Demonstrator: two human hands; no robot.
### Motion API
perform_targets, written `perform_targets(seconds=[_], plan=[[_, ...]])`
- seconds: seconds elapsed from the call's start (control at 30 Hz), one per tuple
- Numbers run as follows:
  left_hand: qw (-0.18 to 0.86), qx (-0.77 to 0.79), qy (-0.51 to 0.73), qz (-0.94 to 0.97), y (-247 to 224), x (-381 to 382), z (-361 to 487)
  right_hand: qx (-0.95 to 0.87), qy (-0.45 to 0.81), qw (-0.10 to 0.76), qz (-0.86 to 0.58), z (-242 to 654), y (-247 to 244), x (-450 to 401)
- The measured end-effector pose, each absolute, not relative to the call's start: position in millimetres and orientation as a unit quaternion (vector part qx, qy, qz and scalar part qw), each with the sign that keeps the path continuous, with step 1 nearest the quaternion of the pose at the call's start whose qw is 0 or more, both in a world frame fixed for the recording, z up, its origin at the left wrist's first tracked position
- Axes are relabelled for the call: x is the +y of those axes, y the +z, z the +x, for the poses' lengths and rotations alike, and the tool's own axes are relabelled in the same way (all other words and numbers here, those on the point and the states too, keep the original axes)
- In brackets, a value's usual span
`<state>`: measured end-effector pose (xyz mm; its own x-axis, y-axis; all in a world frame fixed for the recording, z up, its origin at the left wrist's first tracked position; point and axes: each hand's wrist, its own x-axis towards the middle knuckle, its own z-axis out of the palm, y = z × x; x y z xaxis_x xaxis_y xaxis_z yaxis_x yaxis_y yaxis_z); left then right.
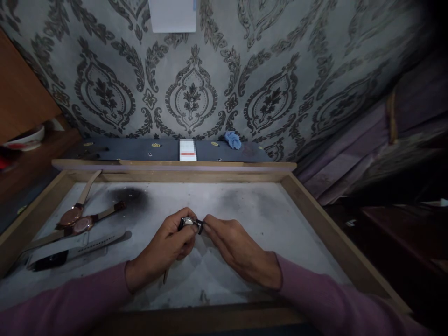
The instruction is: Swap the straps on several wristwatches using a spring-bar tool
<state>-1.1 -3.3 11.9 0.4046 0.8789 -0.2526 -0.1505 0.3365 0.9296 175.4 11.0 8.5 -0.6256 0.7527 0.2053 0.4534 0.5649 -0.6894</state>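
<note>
My left hand (168, 240) is closed around a small watch (189, 220), whose face or case looks pale and shiny with dark parts around it. A thin brown strap end (165, 276) hangs below this hand. The fingers of my right hand (234, 238) are pressed together, their tips at a small black piece (200, 227) on the watch's right side. What exactly that piece is, I cannot make out. Both hands are over the middle of a shallow wooden tray with a white bottom (245, 196).
At the tray's left lie two rose-gold watches (71, 215) (82, 225), a pale perforated strap (101, 241) and a black rectangular object (52, 260). Behind the tray's raised rim (175, 165) are a blurred white card (187, 150) and a crumpled blue cloth (233, 140). A bowl (26, 140) stands far left.
</note>
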Motion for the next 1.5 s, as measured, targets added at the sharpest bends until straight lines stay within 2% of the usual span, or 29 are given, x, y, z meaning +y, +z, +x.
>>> perform_targets(seconds=[0.67,0.9,1.13,1.5], plan=[[0.697,0.413,0.363,0.46,11.0,-3.2,0.1,-0.888,0.212,0.21,-0.351,178.8,1.4,9.7],[0.7,0.4,0.37,0.462,13.6,-1.7,0.2,-0.813,0.352,0.282,-0.369,174.5,10.4,8.0],[0.71,0.388,0.362,0.462,13.6,-0.8,-1.9,-0.701,0.524,0.307,-0.375,170.8,17.0,13.2],[0.697,0.378,0.354,0.496,14.9,-0.8,-3.3,-0.662,0.574,0.313,-0.366,171.9,14.8,15.1]])
